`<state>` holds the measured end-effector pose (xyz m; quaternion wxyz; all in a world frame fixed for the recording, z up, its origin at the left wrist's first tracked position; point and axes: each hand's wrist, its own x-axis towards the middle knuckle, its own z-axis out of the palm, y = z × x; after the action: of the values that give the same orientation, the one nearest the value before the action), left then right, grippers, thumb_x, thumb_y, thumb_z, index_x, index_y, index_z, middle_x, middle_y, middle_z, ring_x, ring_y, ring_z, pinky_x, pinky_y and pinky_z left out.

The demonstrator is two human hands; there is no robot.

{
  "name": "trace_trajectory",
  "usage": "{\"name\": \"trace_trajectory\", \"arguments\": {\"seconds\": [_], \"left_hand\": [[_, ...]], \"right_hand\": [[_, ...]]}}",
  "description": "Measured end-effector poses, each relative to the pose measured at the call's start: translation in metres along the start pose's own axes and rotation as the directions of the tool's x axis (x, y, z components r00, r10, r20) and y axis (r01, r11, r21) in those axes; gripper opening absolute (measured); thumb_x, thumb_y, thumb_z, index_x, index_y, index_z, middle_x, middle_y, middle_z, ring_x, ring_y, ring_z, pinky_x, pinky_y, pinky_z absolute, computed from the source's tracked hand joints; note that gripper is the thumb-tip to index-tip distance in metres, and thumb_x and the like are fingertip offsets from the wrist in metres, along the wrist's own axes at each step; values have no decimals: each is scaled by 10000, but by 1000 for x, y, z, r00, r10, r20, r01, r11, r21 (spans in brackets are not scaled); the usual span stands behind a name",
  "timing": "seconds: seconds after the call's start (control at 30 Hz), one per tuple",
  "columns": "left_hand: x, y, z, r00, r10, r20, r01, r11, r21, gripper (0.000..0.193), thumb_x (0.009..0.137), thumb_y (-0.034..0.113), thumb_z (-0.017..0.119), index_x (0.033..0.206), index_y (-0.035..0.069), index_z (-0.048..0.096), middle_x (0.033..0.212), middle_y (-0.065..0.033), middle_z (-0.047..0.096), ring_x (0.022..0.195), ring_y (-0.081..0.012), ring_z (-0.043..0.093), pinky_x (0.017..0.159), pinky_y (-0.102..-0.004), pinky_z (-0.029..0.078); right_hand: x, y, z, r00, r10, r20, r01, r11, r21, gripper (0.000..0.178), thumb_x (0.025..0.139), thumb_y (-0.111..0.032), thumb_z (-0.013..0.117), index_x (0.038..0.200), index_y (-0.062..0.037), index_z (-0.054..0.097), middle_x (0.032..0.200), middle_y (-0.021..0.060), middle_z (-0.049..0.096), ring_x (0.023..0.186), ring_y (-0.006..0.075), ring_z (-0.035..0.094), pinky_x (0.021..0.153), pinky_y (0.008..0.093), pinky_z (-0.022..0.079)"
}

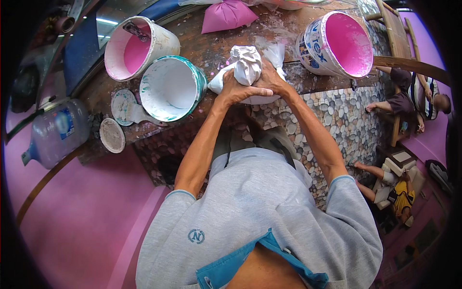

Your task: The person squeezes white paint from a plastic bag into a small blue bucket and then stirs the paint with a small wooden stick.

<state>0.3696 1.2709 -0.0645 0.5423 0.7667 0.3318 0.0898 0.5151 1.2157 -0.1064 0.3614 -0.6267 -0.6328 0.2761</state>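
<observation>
Both my hands are wrapped round a plastic bag of white paste (260, 100) at the table's near edge. A thick, creamy white mound (246, 65) bulges from its top between them. My left hand (235, 91) grips the near left side, its thumb pointing right across the front. On the right side, my right hand (271, 79) is closed against the bag, its fingertips partly hidden behind the paste. Loose see-through plastic (275, 54) sticks up beyond the right hand.
Left on the stained table (202, 53) stand a pink-coated bucket (166, 41), a green-rimmed bucket of white (173, 89) and round lids (112, 136). A tied pink bag (228, 17) lies at the back; another pink bucket (313, 53) stands right. Two people (423, 94) sit far right.
</observation>
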Motion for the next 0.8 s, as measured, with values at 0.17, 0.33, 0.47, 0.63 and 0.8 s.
{"name": "trace_trajectory", "arguments": {"seconds": [0.17, 0.33, 0.47, 0.63, 0.8], "left_hand": [[4, -6, 5, 992, -103, -78, 84, 973, -213, 804, 505, 388, 891, 1118, -18, 565, 1057, -118, 622, 983, -199, 592, 881, -314, 466], [1, -11, 5, 989, -133, -70, 110, 958, -266, 736, 562, 397, 867, 1107, -5, 578, 1056, -102, 625, 979, -187, 591, 871, -316, 469], [8, -17, 7, 977, -212, -19, 190, 911, -366, 703, 596, 390, 853, 1112, 1, 577, 1071, -99, 622, 978, -180, 588, 858, -318, 472], [6, -25, 11, 982, 65, -178, -68, 998, -14, 566, 579, 491, 760, 943, 65, 677, 860, -151, 681, 838, -299, 655, 761, -388, 482], [15, -44, 32, 915, 195, -353, -151, 977, 147, 404, 581, 411, 718, 779, 62, 672, 749, -174, 655, 720, -339, 628, 675, -439, 422]], "right_hand": [[-15, 4, -5, 977, -127, 170, 156, 973, -170, 935, 568, -424, 764, 1337, -73, 364, 1323, 176, 400, 1239, 368, 346, 1011, 454, 300], [-12, -14, -12, 980, -48, 194, 76, 987, -140, 939, 567, -307, 756, 1370, -75, 328, 1342, 171, 386, 1267, 352, 319, 1051, 435, 249], [-5, -21, -38, 910, 88, 406, -218, 933, 287, 901, 584, -228, 741, 1368, -47, 337, 1335, 149, 411, 1248, 288, 368, 1050, 393, 274], [-8, -38, -52, 848, 227, 478, -499, 644, 580, 908, 599, -269, 779, 1346, 26, 355, 1325, 133, 427, 1219, 231, 396, 1068, 345, 258], [0, -43, -29, 943, 256, 211, -311, 904, 293, 923, 546, -428, 815, 1258, 36, 456, 1237, 170, 508, 1154, 269, 464, 1010, 374, 333]]}}
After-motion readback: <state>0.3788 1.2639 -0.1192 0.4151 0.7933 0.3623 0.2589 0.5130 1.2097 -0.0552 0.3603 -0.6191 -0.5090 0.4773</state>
